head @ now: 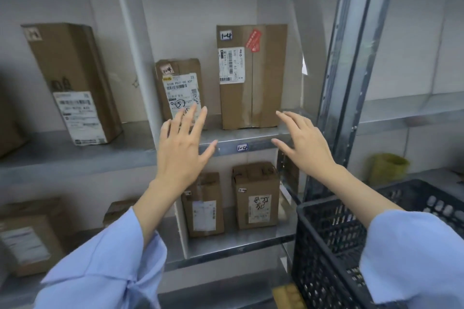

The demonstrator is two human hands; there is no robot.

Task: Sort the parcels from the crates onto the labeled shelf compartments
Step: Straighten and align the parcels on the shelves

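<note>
A black crate (pixel 351 246) stands at right. Both hands, left hand (pixel 184 143) and right hand (pixel 305 143), are spread open and empty, just before the tall parcel (pixel 252 78) in compartment 1-4.

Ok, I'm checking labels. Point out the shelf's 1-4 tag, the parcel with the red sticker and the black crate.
1-4 tag (pixel 242 147), head view, its middle.
parcel with the red sticker (pixel 266 98), head view, bare front.
black crate (pixel 326 246), head view, side wall.

Brown parcels (pixel 251 78); black crate (pixel 331 246); blue sleeves (pixel 108 266).

Left hand (pixel 180 148), right hand (pixel 305 142) outstretched, empty.
</note>
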